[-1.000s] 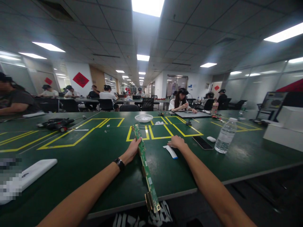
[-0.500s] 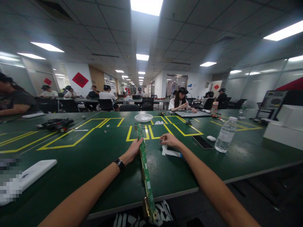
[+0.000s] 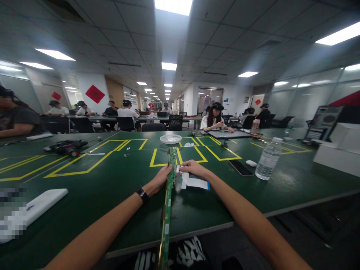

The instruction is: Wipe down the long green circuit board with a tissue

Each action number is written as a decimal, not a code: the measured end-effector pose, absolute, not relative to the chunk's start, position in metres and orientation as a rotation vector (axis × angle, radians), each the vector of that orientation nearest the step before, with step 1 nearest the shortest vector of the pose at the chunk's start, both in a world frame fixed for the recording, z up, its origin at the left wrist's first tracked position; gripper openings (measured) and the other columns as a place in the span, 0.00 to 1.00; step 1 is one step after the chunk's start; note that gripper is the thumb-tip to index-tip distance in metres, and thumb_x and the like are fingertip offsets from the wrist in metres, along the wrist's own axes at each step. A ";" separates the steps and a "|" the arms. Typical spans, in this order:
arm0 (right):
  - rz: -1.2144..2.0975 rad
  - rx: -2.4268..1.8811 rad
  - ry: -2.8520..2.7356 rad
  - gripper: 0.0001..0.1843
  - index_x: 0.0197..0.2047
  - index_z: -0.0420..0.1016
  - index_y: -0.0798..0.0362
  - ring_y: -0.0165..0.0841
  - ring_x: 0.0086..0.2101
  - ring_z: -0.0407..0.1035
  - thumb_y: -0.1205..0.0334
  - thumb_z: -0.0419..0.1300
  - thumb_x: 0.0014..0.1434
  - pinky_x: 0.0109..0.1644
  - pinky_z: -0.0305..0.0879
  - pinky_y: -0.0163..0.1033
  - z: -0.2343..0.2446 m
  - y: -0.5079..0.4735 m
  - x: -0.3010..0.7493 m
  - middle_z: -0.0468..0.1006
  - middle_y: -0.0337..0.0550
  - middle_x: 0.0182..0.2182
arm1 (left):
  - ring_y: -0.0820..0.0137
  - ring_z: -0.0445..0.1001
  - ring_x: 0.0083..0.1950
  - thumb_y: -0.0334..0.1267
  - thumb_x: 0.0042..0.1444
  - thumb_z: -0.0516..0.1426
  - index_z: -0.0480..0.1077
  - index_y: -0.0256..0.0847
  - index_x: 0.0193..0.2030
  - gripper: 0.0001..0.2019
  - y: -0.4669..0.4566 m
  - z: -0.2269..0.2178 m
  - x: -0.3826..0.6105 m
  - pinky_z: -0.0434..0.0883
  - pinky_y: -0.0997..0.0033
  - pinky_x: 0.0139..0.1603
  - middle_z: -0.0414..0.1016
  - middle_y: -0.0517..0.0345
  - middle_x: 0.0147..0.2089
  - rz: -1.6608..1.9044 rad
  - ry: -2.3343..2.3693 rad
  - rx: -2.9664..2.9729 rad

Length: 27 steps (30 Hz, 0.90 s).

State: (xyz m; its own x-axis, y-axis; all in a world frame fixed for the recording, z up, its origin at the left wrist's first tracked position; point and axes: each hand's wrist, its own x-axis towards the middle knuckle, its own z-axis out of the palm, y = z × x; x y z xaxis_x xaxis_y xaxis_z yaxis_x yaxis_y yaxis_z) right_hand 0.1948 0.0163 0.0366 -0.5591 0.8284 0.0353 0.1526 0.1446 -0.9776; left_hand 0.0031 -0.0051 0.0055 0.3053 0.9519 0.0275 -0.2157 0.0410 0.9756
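Note:
A long, narrow green circuit board [image 3: 168, 204] runs from the table's front edge out towards the middle of the table. My left hand [image 3: 159, 180] is closed around its left side, near the far end. On the other side, my right hand [image 3: 194, 168] pinches the end of a white flat ribbon cable [image 3: 198, 183] close to the board's right edge. The cable's folded strip hangs below the fingers and shows a blue tip. Whether the pinched end touches the board, I cannot tell.
Beyond the board stands a white round dish [image 3: 170, 139]. To the right are a phone [image 3: 240, 167], a white earbud case [image 3: 251, 163] and a water bottle [image 3: 268, 159]. A black tool [image 3: 66, 147] and a white slab [image 3: 46, 206] lie left. Several people sit farther back.
The board's far end has swung right and its near end left, turning it more edge-on. My right hand has moved left with the ribbon cable, up to the board.

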 end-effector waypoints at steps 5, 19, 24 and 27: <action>1.469 -0.915 -1.854 0.16 0.29 0.73 0.59 0.23 0.21 0.62 0.52 0.65 0.48 0.24 0.56 0.29 0.034 0.017 0.194 0.72 0.37 0.22 | 0.77 0.69 0.23 0.46 0.59 0.54 0.65 0.37 0.42 0.14 -0.007 0.007 0.004 0.68 0.80 0.22 0.72 0.59 0.27 1.063 0.824 1.176; 1.422 -0.934 -1.950 0.19 0.28 0.73 0.59 0.23 0.21 0.61 0.49 0.64 0.47 0.24 0.55 0.29 0.037 0.023 0.196 0.72 0.36 0.21 | 0.77 0.69 0.21 0.45 0.60 0.53 0.64 0.38 0.43 0.12 -0.010 0.010 0.005 0.67 0.80 0.19 0.70 0.61 0.25 1.045 0.823 1.148; 1.399 -0.929 -1.953 0.19 0.28 0.73 0.59 0.23 0.20 0.61 0.49 0.63 0.48 0.23 0.53 0.29 0.038 0.021 0.195 0.71 0.36 0.21 | 0.77 0.69 0.22 0.46 0.59 0.54 0.64 0.38 0.43 0.13 -0.011 0.010 0.005 0.67 0.80 0.21 0.71 0.60 0.26 1.034 0.819 1.167; 1.368 -0.908 -1.994 0.17 0.27 0.73 0.59 0.22 0.19 0.59 0.50 0.63 0.49 0.23 0.53 0.29 0.039 0.020 0.196 0.70 0.35 0.19 | 0.77 0.69 0.22 0.47 0.58 0.54 0.64 0.38 0.42 0.14 -0.011 0.010 0.004 0.67 0.80 0.21 0.70 0.61 0.26 1.020 0.802 1.185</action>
State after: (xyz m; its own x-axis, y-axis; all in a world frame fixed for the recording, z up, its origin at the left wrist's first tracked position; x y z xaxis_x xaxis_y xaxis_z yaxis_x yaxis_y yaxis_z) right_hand 0.1957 0.0196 0.0385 -0.6193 0.7824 0.0654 0.2206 0.2533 -0.9419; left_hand 0.0035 -0.0113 0.0101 0.3539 0.9351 0.0153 -0.2059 0.0620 0.9766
